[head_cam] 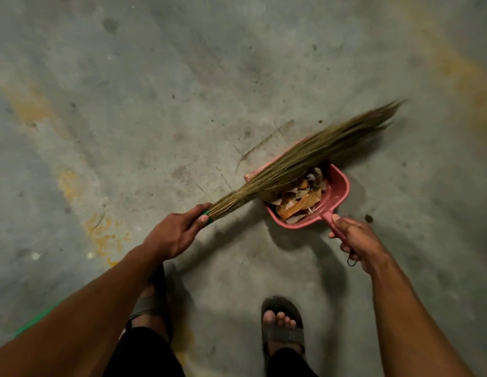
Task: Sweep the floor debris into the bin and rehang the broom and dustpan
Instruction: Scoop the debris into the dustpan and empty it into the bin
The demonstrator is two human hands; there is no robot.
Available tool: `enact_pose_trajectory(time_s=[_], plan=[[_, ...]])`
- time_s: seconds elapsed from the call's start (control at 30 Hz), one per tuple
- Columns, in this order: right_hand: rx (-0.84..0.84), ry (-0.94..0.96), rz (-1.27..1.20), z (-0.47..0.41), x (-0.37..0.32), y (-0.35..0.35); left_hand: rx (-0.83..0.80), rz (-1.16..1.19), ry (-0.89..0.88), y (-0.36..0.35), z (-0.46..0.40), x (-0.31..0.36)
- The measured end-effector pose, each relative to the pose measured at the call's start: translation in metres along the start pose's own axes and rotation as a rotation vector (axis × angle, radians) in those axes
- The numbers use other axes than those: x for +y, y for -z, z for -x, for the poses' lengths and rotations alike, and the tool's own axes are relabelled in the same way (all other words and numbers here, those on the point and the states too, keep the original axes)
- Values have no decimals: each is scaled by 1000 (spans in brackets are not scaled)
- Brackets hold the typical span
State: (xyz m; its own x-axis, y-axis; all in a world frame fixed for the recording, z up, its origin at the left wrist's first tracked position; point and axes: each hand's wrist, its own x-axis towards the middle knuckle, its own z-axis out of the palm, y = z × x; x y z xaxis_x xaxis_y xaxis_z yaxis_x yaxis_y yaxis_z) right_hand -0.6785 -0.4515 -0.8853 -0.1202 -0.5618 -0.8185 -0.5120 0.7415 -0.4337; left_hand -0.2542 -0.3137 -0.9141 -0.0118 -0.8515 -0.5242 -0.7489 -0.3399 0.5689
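Observation:
A straw broom with a green-wrapped grip lies slantwise across the mouth of a pink dustpan. My left hand is closed around the broom's grip at the centre of the view. My right hand grips the dustpan's handle, from which a small black loop hangs. Dry brown and orange leaves and paper scraps fill the pan. The broom's bristle tips reach up and right past the pan and look blurred. The pan's front lip is hidden under the bristles.
Stained grey concrete floor with yellow patches spreads all around. My two feet in dark sandals stand just below the dustpan. A green strip shows at the lower left edge.

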Motion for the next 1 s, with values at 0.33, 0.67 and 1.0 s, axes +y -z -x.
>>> enact_pose_trajectory(time_s=[0.33,0.67,1.0], plan=[[19,-35,-45,1,23,12,293,9,212,27,-40,-18],[57,-9,11,-8,17,13,-27,-64,85,-8,-48,-17],[68,-44,-68,21,42,15,-91,-37,-62,-14,-18,18]])
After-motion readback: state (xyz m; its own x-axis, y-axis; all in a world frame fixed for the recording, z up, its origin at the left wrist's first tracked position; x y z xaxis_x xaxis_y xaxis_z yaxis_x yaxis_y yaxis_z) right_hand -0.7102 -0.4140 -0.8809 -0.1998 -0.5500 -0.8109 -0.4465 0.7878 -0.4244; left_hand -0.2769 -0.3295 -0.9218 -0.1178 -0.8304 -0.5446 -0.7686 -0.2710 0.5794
